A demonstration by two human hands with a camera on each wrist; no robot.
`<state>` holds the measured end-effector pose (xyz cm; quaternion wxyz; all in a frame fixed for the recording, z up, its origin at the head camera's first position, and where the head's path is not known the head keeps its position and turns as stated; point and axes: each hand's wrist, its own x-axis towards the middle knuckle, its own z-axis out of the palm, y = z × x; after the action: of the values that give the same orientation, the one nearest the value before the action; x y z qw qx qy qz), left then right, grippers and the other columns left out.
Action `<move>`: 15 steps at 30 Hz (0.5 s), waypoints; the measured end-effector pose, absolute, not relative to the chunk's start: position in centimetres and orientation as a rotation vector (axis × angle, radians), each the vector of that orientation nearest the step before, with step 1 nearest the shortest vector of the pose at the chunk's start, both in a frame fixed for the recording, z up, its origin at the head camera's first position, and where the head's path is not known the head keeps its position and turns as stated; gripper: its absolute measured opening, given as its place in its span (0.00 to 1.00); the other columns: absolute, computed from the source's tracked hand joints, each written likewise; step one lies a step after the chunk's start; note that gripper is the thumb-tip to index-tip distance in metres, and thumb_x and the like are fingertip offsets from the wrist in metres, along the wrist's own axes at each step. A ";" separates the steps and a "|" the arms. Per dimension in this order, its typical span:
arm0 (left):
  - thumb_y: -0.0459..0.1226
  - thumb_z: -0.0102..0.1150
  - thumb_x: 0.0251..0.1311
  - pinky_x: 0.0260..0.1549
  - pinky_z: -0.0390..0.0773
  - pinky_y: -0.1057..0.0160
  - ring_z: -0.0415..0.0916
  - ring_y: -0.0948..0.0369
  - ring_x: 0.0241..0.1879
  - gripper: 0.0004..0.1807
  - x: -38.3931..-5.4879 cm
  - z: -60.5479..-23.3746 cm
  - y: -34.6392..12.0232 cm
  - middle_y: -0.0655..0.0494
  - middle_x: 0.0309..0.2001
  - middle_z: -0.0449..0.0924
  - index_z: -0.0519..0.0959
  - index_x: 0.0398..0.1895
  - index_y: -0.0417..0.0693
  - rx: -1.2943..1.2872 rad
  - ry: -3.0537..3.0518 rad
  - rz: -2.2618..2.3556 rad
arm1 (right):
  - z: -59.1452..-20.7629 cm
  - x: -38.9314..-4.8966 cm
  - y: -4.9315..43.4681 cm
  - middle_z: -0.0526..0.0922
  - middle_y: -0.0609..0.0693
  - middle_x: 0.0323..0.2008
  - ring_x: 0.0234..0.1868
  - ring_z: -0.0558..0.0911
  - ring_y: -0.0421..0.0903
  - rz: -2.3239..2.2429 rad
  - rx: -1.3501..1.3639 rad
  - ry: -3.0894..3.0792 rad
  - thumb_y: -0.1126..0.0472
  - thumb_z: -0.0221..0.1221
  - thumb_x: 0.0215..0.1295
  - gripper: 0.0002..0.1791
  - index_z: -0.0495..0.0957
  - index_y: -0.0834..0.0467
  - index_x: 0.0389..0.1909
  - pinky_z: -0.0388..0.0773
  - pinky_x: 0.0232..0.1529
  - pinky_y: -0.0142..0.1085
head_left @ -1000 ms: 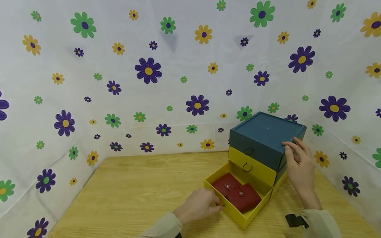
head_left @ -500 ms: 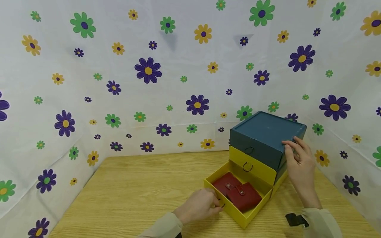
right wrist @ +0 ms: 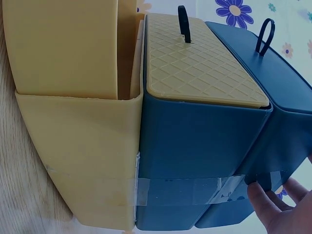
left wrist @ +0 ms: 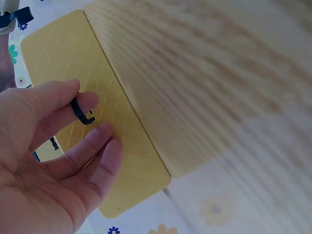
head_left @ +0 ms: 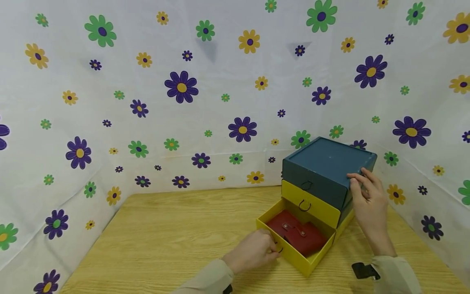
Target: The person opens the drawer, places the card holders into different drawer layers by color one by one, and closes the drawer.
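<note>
A yellow drawer [head_left: 293, 258] stands partly out of the bottom of a stacked drawer unit, with a dark red leather wallet [head_left: 310, 240] with a snap strap lying inside. My left hand [head_left: 253, 250] is at the drawer's front. In the left wrist view, its thumb and index finger pinch the black loop pull [left wrist: 80, 113]; the other fingers bend near the yellow front panel. My right hand [head_left: 371, 200] rests on the right edge of the blue top box [head_left: 327, 163], its fingertips touching the top and side. The right wrist view shows its thumb against that box's side.
A middle drawer with a yellow front [head_left: 312, 204] and black loop is in, between the top box and the bottom drawer. Clear tape [right wrist: 190, 191] joins the boxes' sides. The stack stands on a wooden table [head_left: 183, 228], before a flowered cloth [head_left: 220, 102].
The yellow bottom drawer has slid slightly inward toward the stack, carrying the wallet, and my left hand has moved with it. My right hand stays on the top box.
</note>
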<state>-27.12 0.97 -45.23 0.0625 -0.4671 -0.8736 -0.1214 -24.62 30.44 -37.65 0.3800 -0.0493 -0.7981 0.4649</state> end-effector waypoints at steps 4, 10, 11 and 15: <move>0.43 0.66 0.61 0.27 0.65 0.79 0.66 0.74 0.29 0.05 -27.5 -45.2 1.3 0.69 0.27 0.79 0.89 0.31 0.56 -1.417 -2.647 -0.398 | -37.5 -24.7 30.3 0.67 0.50 0.70 0.69 0.67 0.52 1.173 -0.116 -2.029 0.55 0.50 0.75 0.17 0.81 0.60 0.53 0.73 0.64 0.43; 0.42 0.65 0.62 0.31 0.67 0.78 0.67 0.74 0.30 0.05 -28.1 -45.1 1.9 0.69 0.29 0.82 0.89 0.34 0.56 -1.453 -2.638 -0.384 | -37.4 -24.9 30.3 0.67 0.51 0.69 0.68 0.67 0.53 1.160 -0.104 -2.018 0.55 0.51 0.75 0.17 0.82 0.60 0.52 0.73 0.62 0.36; 0.42 0.64 0.62 0.31 0.67 0.78 0.68 0.74 0.31 0.05 -28.2 -45.1 2.1 0.69 0.29 0.82 0.89 0.34 0.56 -1.456 -2.638 -0.374 | -37.4 -24.9 30.3 0.67 0.51 0.69 0.68 0.67 0.53 1.159 -0.104 -2.018 0.55 0.51 0.75 0.17 0.82 0.61 0.52 0.73 0.62 0.34; 0.43 0.64 0.63 0.34 0.69 0.78 0.69 0.74 0.32 0.06 -28.6 -45.3 2.5 0.70 0.31 0.83 0.89 0.37 0.56 -1.474 -2.640 -0.354 | -37.5 -24.8 30.3 0.67 0.52 0.69 0.68 0.67 0.54 1.167 -0.116 -2.022 0.55 0.50 0.75 0.18 0.81 0.61 0.52 0.72 0.62 0.36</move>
<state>-28.56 2.53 -45.28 0.0487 -0.4837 -0.8661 -0.1161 -24.81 30.27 -37.52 0.3912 -0.0456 -0.7962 0.4593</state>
